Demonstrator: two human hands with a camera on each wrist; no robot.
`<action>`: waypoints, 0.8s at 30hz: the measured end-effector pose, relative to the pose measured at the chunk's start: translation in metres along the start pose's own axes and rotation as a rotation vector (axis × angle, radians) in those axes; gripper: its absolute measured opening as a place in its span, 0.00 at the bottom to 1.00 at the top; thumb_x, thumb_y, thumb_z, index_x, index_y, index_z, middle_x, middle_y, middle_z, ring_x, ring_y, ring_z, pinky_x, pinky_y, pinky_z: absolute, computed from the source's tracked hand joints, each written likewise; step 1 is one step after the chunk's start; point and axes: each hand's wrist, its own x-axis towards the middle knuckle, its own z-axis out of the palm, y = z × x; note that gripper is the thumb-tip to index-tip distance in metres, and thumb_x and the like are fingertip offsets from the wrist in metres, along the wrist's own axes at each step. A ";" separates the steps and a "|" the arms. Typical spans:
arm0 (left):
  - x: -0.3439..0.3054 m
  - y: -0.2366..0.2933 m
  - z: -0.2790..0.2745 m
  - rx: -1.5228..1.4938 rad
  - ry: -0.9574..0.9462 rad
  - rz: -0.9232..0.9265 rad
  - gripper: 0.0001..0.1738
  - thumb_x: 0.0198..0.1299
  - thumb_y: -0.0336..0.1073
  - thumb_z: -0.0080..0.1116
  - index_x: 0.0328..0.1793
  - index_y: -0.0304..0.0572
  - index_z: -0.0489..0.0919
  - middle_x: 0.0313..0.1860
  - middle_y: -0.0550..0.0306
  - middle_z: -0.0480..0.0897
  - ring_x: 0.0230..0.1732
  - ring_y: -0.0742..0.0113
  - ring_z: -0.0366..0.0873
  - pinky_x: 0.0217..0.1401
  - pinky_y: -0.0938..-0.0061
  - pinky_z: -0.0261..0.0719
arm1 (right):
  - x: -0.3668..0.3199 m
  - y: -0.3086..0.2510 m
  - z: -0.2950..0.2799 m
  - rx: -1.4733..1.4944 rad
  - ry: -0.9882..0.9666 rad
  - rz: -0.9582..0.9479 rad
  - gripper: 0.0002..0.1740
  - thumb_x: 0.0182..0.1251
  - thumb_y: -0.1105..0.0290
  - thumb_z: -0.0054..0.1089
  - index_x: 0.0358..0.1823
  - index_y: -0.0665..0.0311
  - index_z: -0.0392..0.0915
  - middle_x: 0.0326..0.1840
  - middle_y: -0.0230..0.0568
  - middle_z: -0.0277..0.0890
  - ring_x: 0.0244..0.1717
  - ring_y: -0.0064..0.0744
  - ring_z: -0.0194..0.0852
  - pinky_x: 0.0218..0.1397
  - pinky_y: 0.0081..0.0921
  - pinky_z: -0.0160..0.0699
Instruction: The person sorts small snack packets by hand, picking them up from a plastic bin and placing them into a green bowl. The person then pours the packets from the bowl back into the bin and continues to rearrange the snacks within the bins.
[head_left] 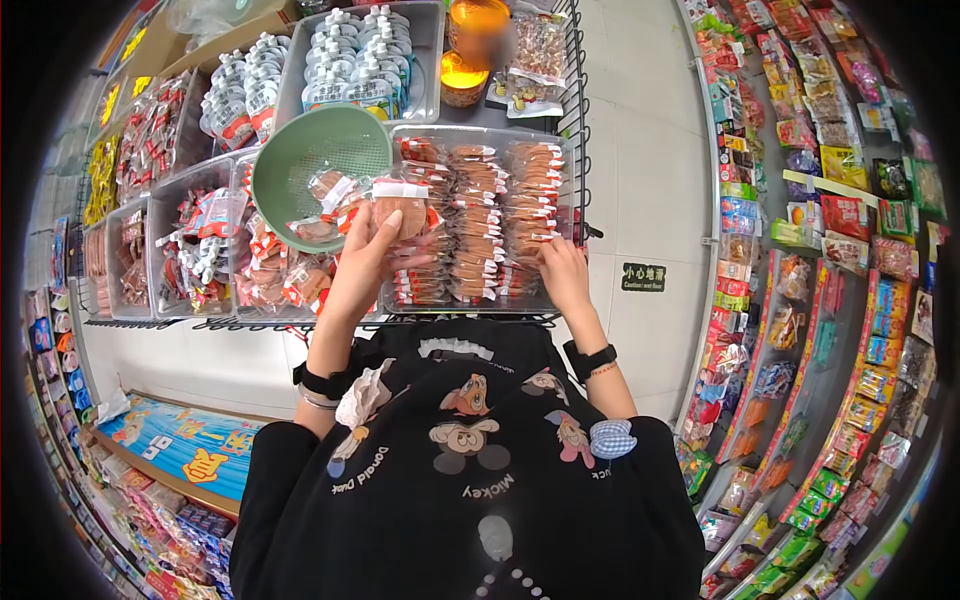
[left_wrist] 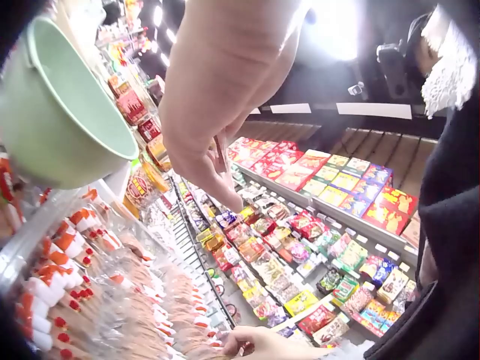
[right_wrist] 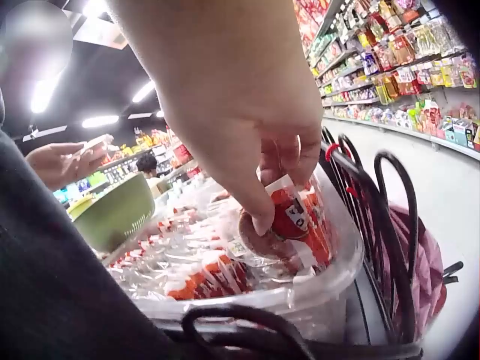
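- Head view: the left hand point(head_left: 362, 268) grips a snack packet point(head_left: 405, 212) at the rim of the green basket point(head_left: 300, 140). A few packets point(head_left: 325, 190) already lie in the basket. The right hand point(head_left: 563, 272) reaches into the clear bin point(head_left: 480, 131), whose rows look almost full, so I judge the gathering to be at an early stage.
- Left wrist view: the green basket point(left_wrist: 60, 120) sits up to the left and the left hand point(left_wrist: 217, 112) fills the middle. Its snack packet is hidden here, so this view does not show the grip.
- Right wrist view: the right hand point(right_wrist: 247, 135) pinches a red-labelled packet point(right_wrist: 289, 216) between thumb and fingers. The packet is among its neighbours inside the clear bin point(right_wrist: 315, 289) and not yet lifted out. The green basket point(right_wrist: 116, 214) is apart to the left.
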 end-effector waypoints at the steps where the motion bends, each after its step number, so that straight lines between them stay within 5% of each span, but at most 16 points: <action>1: 0.000 0.000 0.002 0.007 0.009 -0.007 0.21 0.66 0.37 0.45 0.62 0.40 0.58 0.53 0.47 0.73 0.49 0.52 0.77 0.44 0.64 0.83 | 0.002 0.001 0.005 0.001 0.001 0.001 0.09 0.44 0.76 0.59 0.30 0.62 0.73 0.35 0.38 0.70 0.41 0.40 0.68 0.40 0.36 0.66; 13: 0.002 -0.006 -0.001 -0.008 -0.007 0.004 0.23 0.65 0.37 0.47 0.63 0.40 0.58 0.53 0.47 0.73 0.49 0.50 0.77 0.43 0.63 0.83 | 0.010 -0.002 0.008 -0.205 0.052 -0.041 0.06 0.50 0.74 0.52 0.31 0.61 0.75 0.30 0.35 0.69 0.38 0.33 0.70 0.38 0.31 0.63; 18: 0.001 -0.007 0.002 0.009 -0.019 0.002 0.23 0.64 0.35 0.48 0.63 0.39 0.58 0.53 0.46 0.73 0.49 0.50 0.77 0.44 0.63 0.82 | 0.014 -0.008 0.008 -0.247 0.001 0.049 0.11 0.52 0.76 0.52 0.39 0.61 0.71 0.32 0.39 0.68 0.35 0.35 0.75 0.35 0.33 0.70; 21: -0.001 -0.007 0.003 0.008 -0.053 0.012 0.24 0.63 0.32 0.49 0.62 0.36 0.57 0.53 0.44 0.73 0.49 0.51 0.77 0.46 0.63 0.82 | 0.017 -0.019 -0.007 -0.191 -0.094 0.231 0.14 0.52 0.78 0.52 0.42 0.61 0.70 0.34 0.41 0.67 0.35 0.36 0.77 0.36 0.36 0.74; 24: -0.003 -0.002 0.010 0.056 -0.084 -0.001 0.24 0.61 0.29 0.50 0.62 0.34 0.57 0.52 0.44 0.74 0.50 0.54 0.77 0.48 0.64 0.81 | 0.023 -0.025 -0.046 0.015 -0.029 0.211 0.14 0.55 0.75 0.54 0.44 0.61 0.71 0.36 0.42 0.68 0.35 0.41 0.77 0.36 0.36 0.75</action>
